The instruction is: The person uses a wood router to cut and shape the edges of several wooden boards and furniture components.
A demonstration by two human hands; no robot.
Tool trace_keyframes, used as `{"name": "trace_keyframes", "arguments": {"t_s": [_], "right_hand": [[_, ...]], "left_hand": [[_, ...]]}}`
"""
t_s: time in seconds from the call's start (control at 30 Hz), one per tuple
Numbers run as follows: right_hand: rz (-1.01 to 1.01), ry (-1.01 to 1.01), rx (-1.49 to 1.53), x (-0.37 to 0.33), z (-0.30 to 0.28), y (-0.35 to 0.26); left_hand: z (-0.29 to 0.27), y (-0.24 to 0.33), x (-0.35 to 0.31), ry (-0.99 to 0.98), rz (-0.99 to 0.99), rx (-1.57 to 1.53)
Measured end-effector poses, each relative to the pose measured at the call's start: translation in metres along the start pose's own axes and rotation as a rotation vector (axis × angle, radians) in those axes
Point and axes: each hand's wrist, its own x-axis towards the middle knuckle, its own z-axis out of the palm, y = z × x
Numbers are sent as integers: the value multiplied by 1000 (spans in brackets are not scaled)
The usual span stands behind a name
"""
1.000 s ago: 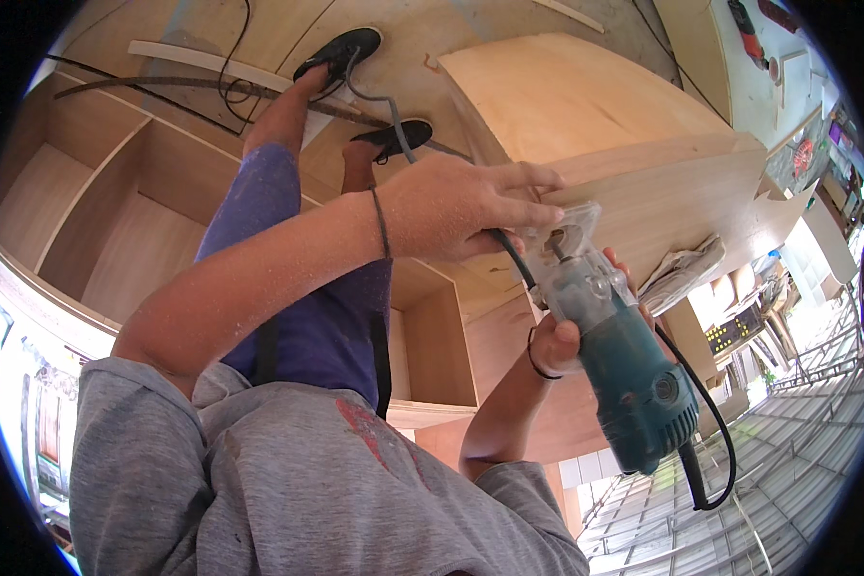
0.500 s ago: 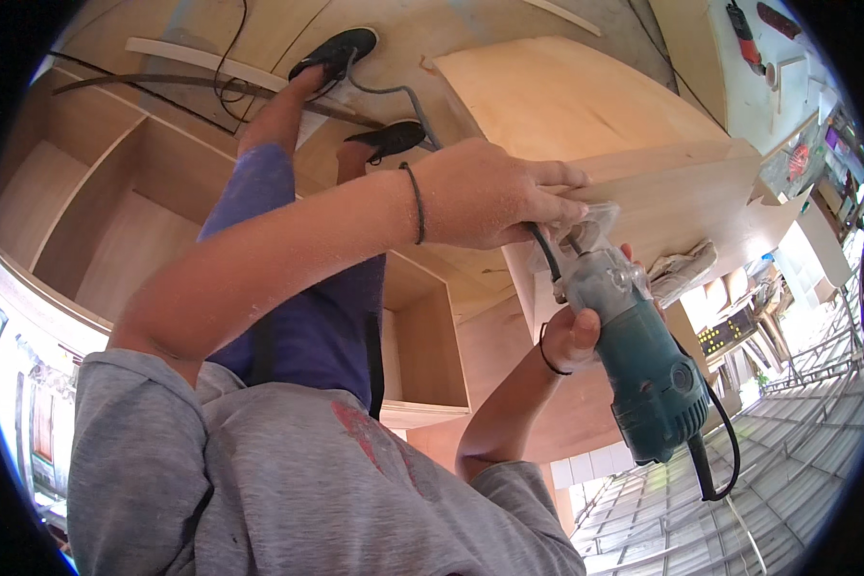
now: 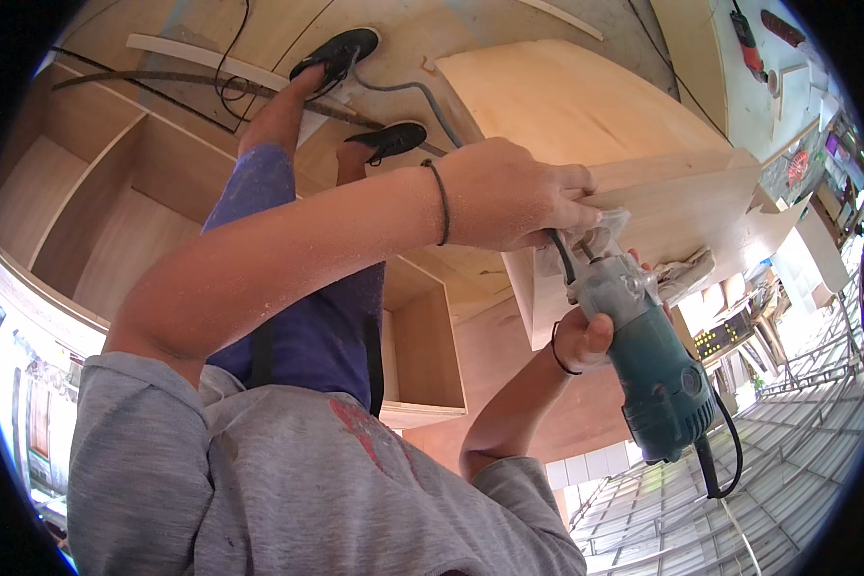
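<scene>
**Teal handheld router (image 3: 655, 374) held between two bare hands**

Right of centre in the frame, the router tilts with its clear base (image 3: 612, 227) toward the upper left. The right hand (image 3: 590, 334) wraps the housing below the clear collar. The left hand (image 3: 509, 197) has bent fingers at the base (whether they pinch it or only rest there, one cannot tell). Beyond, toward the upper right, lies a pale plywood panel (image 3: 576, 101).

Good handling here seems to call for a firm right-hand grip, light left fingers well away from the bit (image 3: 590, 253), and the looping black cord (image 3: 741, 449) kept clear. Whether the bit spins cannot be told; treating it as live would be safest.
</scene>
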Motion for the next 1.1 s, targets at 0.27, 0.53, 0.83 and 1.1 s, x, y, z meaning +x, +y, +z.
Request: {"name": "trace_keyframes", "arguments": {"t_s": [0.27, 0.53, 0.83, 1.1], "right_hand": [[-91, -39, -103, 0, -2, -1], [-130, -21, -156, 2, 11, -8], [-154, -61, -117, 6, 8, -6], [-168, -110, -158, 22, -6, 0]], "left_hand": [[0, -5, 3, -19, 59, 41], [8, -12, 2, 70, 95, -33], [9, -11, 2, 80, 81, -33], [7, -9, 20, 58, 77, 11]]}}
